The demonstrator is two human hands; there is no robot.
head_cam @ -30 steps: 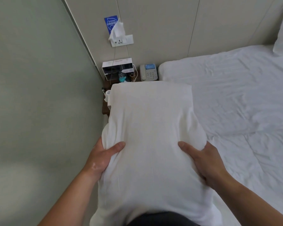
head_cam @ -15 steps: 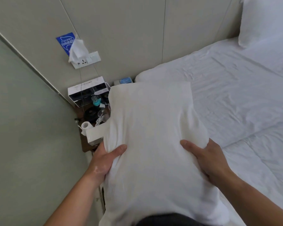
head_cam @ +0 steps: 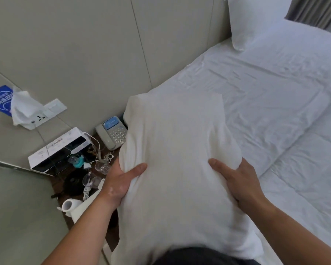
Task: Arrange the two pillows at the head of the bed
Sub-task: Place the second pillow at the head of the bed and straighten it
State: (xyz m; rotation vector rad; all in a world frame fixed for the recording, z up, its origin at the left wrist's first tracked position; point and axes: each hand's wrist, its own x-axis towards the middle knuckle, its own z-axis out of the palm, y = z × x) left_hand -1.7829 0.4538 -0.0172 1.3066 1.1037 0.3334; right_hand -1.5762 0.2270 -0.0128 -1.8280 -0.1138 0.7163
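We carry 1 pillow (head_cam: 176, 169) above the bed (head_cam: 266, 104) edge, left hand (head_cam: 118, 183) and right hand (head_cam: 241, 183) fingers clenched into its sides, and next must lay it beside the other pillow (head_cam: 256, 18) by the headboard (head_cam: 170, 35).

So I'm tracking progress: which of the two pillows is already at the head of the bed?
The far pillow, propped against the headboard wall. The other pillow is off the bed, in the grip of the left hand and right hand.
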